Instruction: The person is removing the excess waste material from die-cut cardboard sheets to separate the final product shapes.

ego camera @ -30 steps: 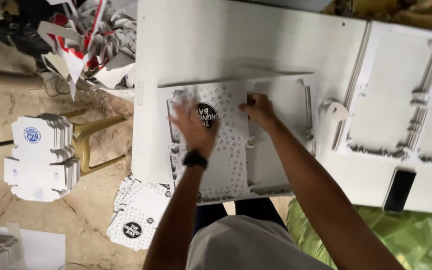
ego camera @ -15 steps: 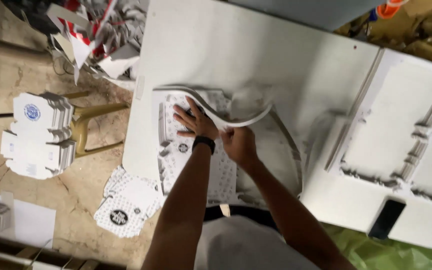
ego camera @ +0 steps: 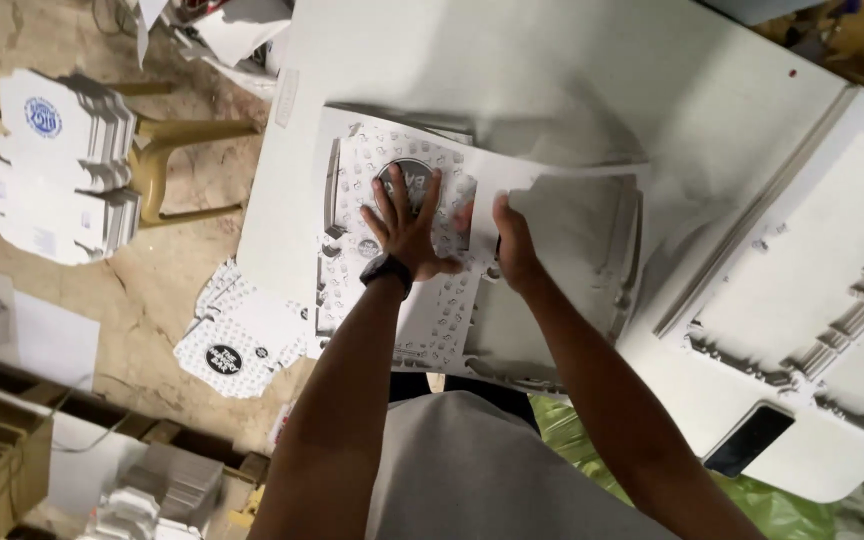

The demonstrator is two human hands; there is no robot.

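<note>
Closest in: grey shirt (ego camera: 472, 470) at the bottom edge, both bare forearms reaching up over the white table (ego camera: 592, 70). Black watch (ego camera: 386, 272) on the left wrist.

Left hand (ego camera: 407, 225) flat and spread, fingers wide, palm pressing down on the printed die-cut sheet (ego camera: 392, 180), right by the dark round logo. Not gripping anything, just pinning it down. Right hand (ego camera: 512, 240) just beside it, fingers curled at the edge of a plain white sheet (ego camera: 572, 225) lying face-down next to the printed one, thumb toward the seam between the 2. Looks like a pinch on that edge, but can't tell for sure from this angle. Both sheets lying on the table, near its front edge, partly overlapping.

Off to the right: a big stack of blank die-cut boards (ego camera: 812, 260) with a dark phone (ego camera: 749, 440) on the near corner.

Further out on the left, down on the tan floor (ego camera: 152, 300): a few printed flats (ego camera: 237, 345) fanned out, then 2 stacks of folded white cartons (ego camera: 57, 165) resting on a yellowish stool (ego camera: 167, 160).
</note>
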